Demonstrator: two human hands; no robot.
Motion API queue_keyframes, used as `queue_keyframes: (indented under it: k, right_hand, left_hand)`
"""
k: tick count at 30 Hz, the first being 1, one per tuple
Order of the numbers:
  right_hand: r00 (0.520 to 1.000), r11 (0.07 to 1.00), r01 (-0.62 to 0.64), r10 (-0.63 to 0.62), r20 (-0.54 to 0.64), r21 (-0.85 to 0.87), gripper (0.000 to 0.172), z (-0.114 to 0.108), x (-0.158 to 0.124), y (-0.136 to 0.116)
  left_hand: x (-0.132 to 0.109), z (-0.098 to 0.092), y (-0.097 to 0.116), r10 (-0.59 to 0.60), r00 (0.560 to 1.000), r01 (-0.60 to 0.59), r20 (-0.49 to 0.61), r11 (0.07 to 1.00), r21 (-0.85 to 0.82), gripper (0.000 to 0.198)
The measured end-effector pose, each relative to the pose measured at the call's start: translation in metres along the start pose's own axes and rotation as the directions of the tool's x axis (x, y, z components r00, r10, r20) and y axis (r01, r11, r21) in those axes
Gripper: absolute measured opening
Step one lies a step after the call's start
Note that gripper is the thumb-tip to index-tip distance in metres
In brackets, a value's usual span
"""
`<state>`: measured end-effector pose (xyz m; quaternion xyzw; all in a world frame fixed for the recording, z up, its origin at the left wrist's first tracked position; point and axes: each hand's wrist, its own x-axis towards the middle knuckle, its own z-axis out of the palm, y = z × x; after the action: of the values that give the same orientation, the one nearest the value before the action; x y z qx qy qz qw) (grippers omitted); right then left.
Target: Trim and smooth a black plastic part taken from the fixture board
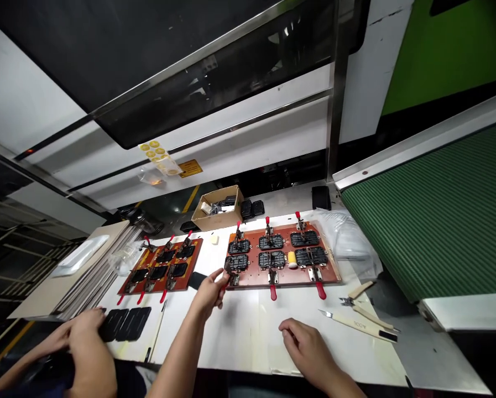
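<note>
A red-brown jig board (334,275) lies on the white table (248,326), carrying several black parts under red-handled toggle clamps. My left hand (209,292) reaches to the board's front left corner, fingers closed on the toggle clamp (230,272) there. My right hand (303,342) rests on the table in front of the board, fingers loosely curled, holding nothing. A small yellow roll (292,258) sits on the board among the parts.
A second jig board (192,264) lies to the left, with loose black parts (127,323) in front of it. Another person's hands (82,340) work at the lower left. A knife (358,323) and cutters (351,298) lie right. Cardboard box (214,218) behind; green conveyor (438,221) right.
</note>
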<state>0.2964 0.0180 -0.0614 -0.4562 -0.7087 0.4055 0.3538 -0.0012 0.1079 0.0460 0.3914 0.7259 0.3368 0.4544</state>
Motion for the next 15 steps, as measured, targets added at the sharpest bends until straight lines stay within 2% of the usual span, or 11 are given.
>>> queue_keyframes:
  k: [3,6,8,11,13,15]
  right_hand:
    - [1.000,1.000,-0.003,0.003,0.030,0.019,0.025,-0.003,0.000,0.001]
    - [0.999,1.000,-0.001,0.000,0.041,0.008,0.025,-0.001,0.000,0.003]
    - [0.999,1.000,0.018,-0.017,0.046,-0.016,0.025,0.001,0.000,0.005]
    - [0.998,0.998,0.042,-0.040,0.044,-0.046,0.025,0.005,0.000,0.009]
    - [0.999,0.998,0.046,-0.044,0.026,-0.049,0.024,0.007,0.000,0.011]
    - [0.999,0.998,0.035,-0.034,0.014,-0.052,0.024,0.007,0.000,0.012]
  left_hand:
    - [-0.013,-0.028,0.023,0.114,0.993,-0.114,0.005,0.993,-0.039,0.086]
    - [-0.002,-0.042,0.033,0.254,0.962,-0.257,-0.100,0.966,-0.021,0.076]
    - [0.020,-0.036,0.030,0.314,0.938,-0.310,-0.145,0.949,0.049,0.061]
    - [0.060,-0.012,0.020,0.384,0.912,-0.356,-0.143,0.915,0.189,0.032]
    - [0.080,0.004,0.016,0.430,0.892,-0.388,-0.140,0.887,0.251,0.026]
    - [0.089,0.012,0.015,0.475,0.868,-0.423,-0.148,0.861,0.280,0.025]
